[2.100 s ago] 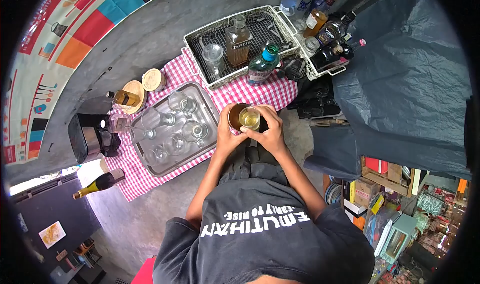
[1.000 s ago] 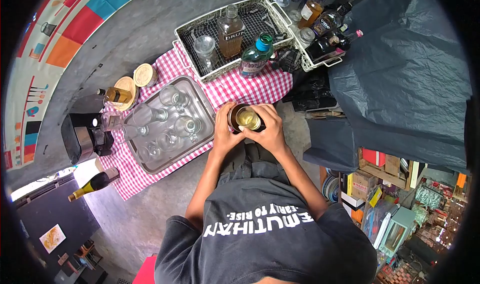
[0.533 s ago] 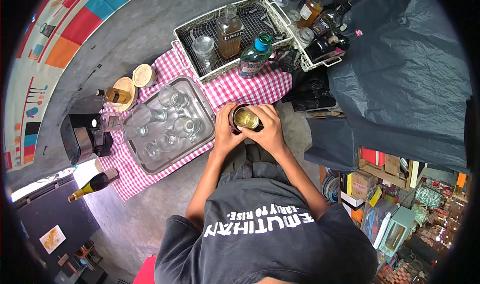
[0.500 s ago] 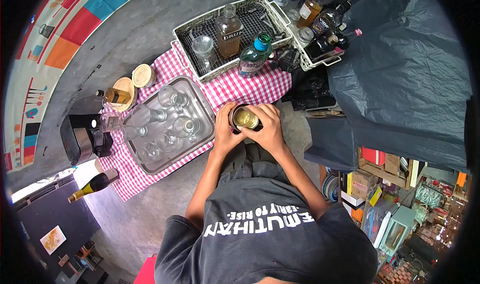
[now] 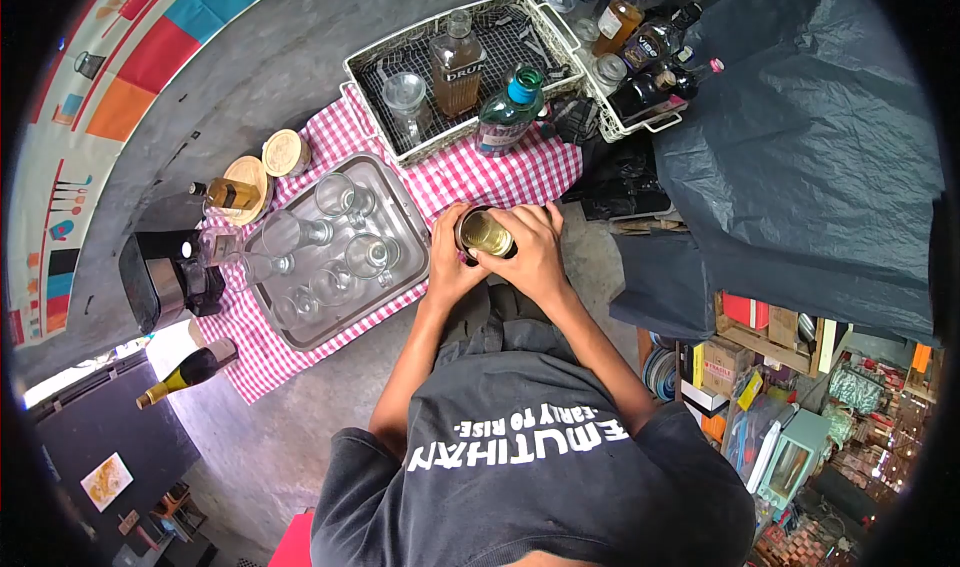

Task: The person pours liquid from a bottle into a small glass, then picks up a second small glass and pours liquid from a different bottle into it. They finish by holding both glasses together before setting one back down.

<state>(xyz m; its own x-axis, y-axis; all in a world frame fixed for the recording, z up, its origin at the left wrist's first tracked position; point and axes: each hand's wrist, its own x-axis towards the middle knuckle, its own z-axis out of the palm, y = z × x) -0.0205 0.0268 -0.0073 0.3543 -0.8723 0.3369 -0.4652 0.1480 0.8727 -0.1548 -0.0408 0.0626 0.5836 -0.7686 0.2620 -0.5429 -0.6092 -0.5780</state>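
Both of my hands are wrapped round a cup with a dark rim and a shiny, yellowish inside, held in front of my body by the tablecloth's edge. My left hand grips its left side. From the right, my right hand closes on it, thumb near the front rim and fingers over the far right side. The cup's lower part is hidden by the hands. Left of them lies a metal tray holding several clear glasses, among them a glass mug.
A wire basket behind holds a brown DRUM bottle, a green bottle and a glass. More bottles fill a second basket. A dark-necked bottle and lidded tubs stand on the checked cloth.
The cup has shifted slightly left and up between my hands. My right hand has moved a little left with it, its fingers spread slightly differently. The grip stays closed.
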